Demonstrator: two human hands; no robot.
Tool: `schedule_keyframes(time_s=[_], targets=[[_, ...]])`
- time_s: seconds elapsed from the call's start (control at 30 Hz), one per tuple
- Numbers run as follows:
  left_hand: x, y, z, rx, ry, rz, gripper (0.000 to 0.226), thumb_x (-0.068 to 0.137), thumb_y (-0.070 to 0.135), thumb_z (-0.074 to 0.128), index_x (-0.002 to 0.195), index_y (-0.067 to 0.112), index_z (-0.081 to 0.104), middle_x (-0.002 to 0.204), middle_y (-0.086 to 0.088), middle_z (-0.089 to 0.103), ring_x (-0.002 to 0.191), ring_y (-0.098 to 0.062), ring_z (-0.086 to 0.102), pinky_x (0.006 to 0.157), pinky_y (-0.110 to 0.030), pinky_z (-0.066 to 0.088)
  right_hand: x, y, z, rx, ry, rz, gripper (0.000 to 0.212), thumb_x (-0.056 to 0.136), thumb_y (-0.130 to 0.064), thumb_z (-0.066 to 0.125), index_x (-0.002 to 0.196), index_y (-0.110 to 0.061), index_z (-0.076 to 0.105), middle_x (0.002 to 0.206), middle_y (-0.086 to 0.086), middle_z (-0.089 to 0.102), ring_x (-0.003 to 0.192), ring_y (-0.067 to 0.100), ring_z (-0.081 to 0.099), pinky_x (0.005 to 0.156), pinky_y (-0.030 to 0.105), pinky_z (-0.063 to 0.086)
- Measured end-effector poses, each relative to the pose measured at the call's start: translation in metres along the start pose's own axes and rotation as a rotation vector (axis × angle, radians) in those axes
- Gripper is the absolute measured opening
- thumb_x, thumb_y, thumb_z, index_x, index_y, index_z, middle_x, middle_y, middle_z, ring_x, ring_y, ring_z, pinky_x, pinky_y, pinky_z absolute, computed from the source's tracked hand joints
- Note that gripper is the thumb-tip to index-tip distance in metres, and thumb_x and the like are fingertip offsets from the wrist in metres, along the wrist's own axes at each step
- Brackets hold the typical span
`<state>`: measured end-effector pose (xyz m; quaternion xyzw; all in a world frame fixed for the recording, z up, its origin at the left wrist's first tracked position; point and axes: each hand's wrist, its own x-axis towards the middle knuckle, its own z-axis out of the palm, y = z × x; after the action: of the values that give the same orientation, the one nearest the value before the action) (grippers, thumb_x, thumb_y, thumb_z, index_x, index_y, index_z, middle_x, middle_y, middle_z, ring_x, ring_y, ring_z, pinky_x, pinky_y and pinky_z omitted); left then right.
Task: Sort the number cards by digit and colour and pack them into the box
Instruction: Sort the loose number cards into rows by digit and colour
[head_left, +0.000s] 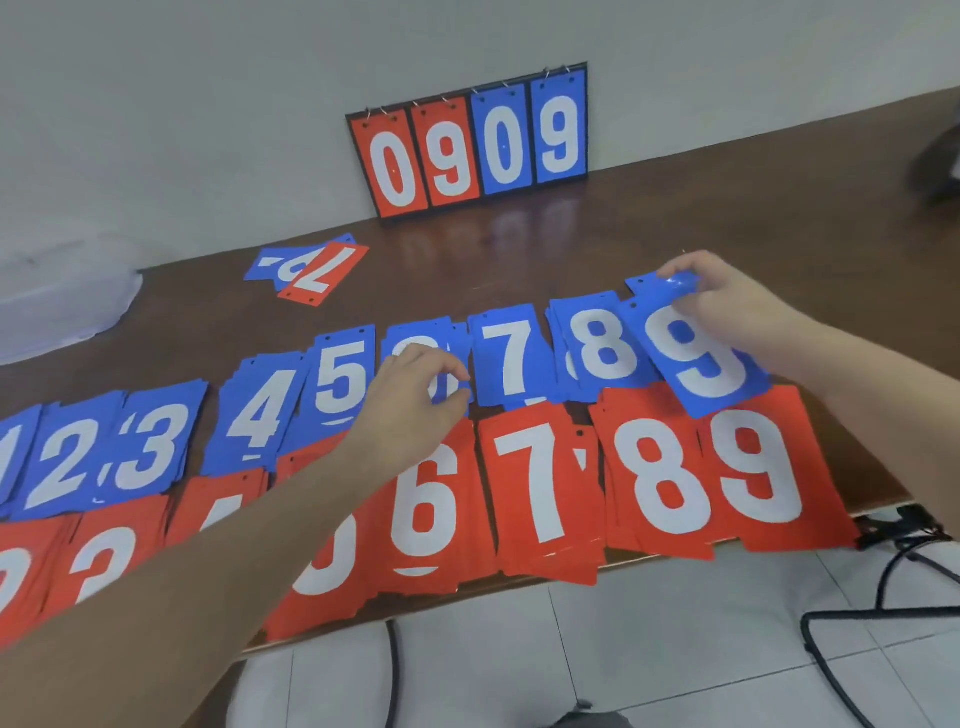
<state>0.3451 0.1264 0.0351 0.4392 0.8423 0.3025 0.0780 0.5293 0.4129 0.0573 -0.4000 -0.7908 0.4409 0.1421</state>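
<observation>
Blue number cards lie in a row across the brown table (649, 244), from 1 at the left to the blue 9 pile (701, 358) at the right. Below them runs a row of red piles ending in the red 9 pile (753, 467). My right hand (727, 301) pinches the top edge of the blue 9 cards. My left hand (410, 405) rests with curled fingers over the blue 6 pile (415, 338), thumb and fingertips meeting on it. My left forearm hides the red 4 and 5 piles.
A flip scoreboard (472, 140) reading 0909 leans on the wall at the back. A loose red 7 card (324, 275) lies over blue cards behind the rows. A clear plastic bag (62, 296) sits far left. Black cables (883, 597) trail on the tiled floor.
</observation>
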Motion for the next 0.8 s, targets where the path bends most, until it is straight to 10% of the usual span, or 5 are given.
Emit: schedule_keyframes(time_s=[0.23,0.43,0.8], targets=[[0.016,0.012,0.014,0.043,0.003,-0.061,0.016,0.094,0.021,0.067,0.098,0.035,0.062,0.11,0.016,0.054,0.11,-0.009,0.048,0.097,-0.031,0.045,0.046,0.024,-0.013,-0.12,0.011,-0.027,0.04,0.091,-0.008,0.047,0.123,-0.031,0.054,0.09,0.006,0.06,0.063,0.023,0.05,0.058,0.033,0.04],[0.033,0.013,0.014,0.051,0.056,-0.072,0.018,0.094,0.016,0.066,0.096,0.033,0.062,0.103,0.023,0.051,0.101,-0.01,0.047,0.083,-0.021,0.041,0.056,0.036,-0.01,-0.467,0.067,-0.102,0.042,0.089,-0.019,0.064,0.127,-0.032,0.055,0.141,0.002,0.047,0.133,0.032,0.034,0.109,0.045,0.03],[0.05,-0.032,-0.024,0.029,0.077,-0.139,0.011,0.095,0.02,0.065,0.097,0.031,0.064,0.114,0.011,0.054,0.103,-0.015,0.047,0.088,-0.024,0.035,0.054,-0.012,0.054,-0.278,-0.073,-0.348,0.017,0.095,-0.025,0.061,0.107,-0.037,0.059,0.113,-0.008,0.055,0.114,0.02,0.046,0.083,0.024,0.038]])
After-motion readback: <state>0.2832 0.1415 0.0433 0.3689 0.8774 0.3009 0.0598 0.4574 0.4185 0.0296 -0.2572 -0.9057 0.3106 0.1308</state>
